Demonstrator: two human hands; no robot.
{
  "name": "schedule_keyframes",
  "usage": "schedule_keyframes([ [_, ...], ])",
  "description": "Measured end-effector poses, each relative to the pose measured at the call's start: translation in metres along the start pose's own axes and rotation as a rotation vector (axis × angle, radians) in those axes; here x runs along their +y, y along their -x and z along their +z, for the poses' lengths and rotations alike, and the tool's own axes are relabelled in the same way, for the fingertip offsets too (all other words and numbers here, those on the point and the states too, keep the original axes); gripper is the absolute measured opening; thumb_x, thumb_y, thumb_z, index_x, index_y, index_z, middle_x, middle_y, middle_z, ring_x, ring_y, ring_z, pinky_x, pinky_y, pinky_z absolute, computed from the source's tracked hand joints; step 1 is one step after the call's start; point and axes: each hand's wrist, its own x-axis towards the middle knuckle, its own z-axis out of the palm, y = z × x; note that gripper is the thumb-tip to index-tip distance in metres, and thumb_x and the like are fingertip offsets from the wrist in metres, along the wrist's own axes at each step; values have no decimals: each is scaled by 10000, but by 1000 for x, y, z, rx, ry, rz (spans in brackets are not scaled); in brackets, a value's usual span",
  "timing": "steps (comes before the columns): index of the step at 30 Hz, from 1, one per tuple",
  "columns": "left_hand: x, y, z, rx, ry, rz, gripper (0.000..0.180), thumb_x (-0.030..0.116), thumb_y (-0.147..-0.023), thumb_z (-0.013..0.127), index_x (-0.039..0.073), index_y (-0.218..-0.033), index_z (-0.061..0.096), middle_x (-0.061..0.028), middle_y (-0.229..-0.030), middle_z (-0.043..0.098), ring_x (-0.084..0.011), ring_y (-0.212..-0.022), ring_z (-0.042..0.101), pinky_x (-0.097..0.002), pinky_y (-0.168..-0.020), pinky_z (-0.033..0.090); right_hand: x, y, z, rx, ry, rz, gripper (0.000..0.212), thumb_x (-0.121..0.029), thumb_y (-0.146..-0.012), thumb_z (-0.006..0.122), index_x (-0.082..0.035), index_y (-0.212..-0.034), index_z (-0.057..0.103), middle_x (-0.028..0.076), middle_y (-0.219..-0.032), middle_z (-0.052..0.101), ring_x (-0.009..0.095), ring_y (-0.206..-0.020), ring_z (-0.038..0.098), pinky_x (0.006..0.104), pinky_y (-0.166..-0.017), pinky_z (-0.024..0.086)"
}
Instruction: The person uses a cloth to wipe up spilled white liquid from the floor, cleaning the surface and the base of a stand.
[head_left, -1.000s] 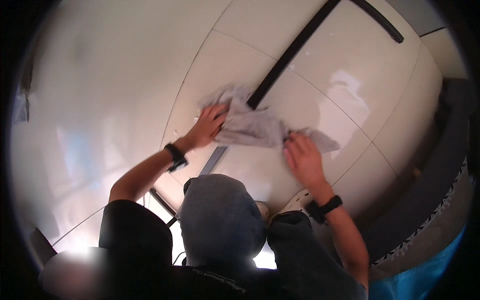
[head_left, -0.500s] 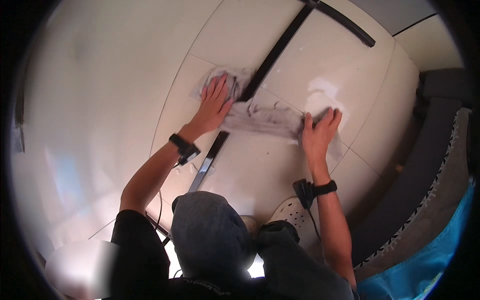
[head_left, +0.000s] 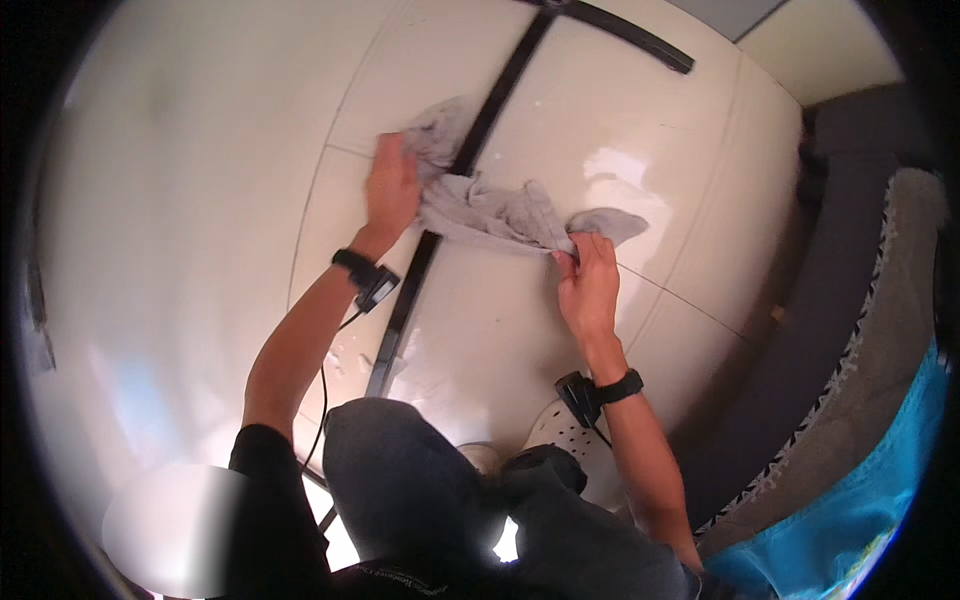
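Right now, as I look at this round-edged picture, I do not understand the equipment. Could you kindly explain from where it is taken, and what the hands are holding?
There is no robot here: these are a person's own bare hands. The camera is worn on the head and looks down; its very wide lens bends straight edges.

Below is a pale tiled floor, with a long black bar on it. A crumpled grey cloth lies across the bar. The right hand pinches the cloth near its right end. The left hand is at the left part, but its grip is hidden. Each wrist wears a black strap with a small device.
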Motion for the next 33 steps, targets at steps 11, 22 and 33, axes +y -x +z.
schedule_keyframes([
  [11, 157, 69, -8, -789, 502, 543, 415, 232, -916, 598, 9, -1246, 481, -197, -1287, 458, -349, -1059, 532, -416, -900, 472, 122, 51, -85, 547, 84, 468, 452, -266, -967, 499, 1, -1331, 480, 235, -1405, 368, 360, -1282, 375, 451, -1065, 303],
  [22, 200, 53, 43, -671, 476, 773, 536, 188, -925, 568, -17, -1381, 377, -203, -1389, 353, -353, -1186, 440, -402, -1012, 404, 213, -118, -120, 539, 184, 476, 729, -462, -975, 417, 103, -1421, 302, 314, -1521, 172, 424, -1437, 109, 477, -1169, 105],
  [33, 177, 60, 27, -751, 440, 660, 494, 171, -931, 540, -5, -1369, 391, -189, -1365, 369, -340, -1221, 444, -396, -984, 437, 82, -197, 8, -28, -198, -368, 468, -15, -880, 473, -103, -1337, 521, 137, -1404, 492, 290, -1351, 398, 344, -1129, 296],
])
